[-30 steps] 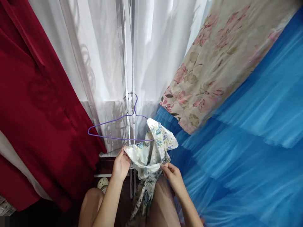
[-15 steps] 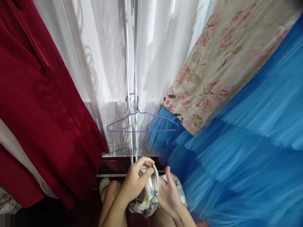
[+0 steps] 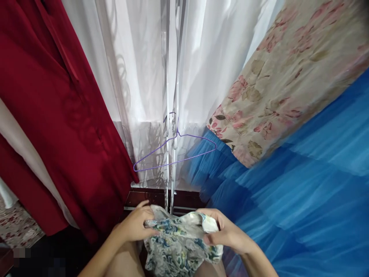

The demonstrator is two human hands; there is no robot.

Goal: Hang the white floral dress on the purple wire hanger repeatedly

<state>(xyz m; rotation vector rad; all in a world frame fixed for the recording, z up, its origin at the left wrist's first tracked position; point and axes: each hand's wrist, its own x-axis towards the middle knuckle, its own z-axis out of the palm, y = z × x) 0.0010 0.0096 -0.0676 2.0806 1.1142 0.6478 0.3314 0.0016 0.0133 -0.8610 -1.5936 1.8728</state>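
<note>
A white garment (image 3: 178, 246) with a blue, green and yellow print is stretched between my two hands, above my lap. My left hand (image 3: 138, 225) pinches its upper left edge between thumb and fingers. The upper right edge is gripped by my right hand (image 3: 223, 231), thumb on the near side and fingers behind the cloth. The lower part of the garment hangs in loose folds, and its full shape cannot be made out. Beyond my hands a purple wire hanger (image 3: 175, 167) with nothing on it hangs at the white metal rack (image 3: 170, 154), tilted down to the left.
Long red cloth (image 3: 83, 134) hangs at the left. On the right hang a beige floral garment (image 3: 259, 107) and a ruffled blue tulle garment (image 3: 302, 200). White curtains (image 3: 138, 69) cover the back, above a dark brown base (image 3: 147, 198).
My hands have moved apart, spreading the bunched garment between them. My right hand, spread open before, now grips the cloth. The hanger has gone from level to tilted.
</note>
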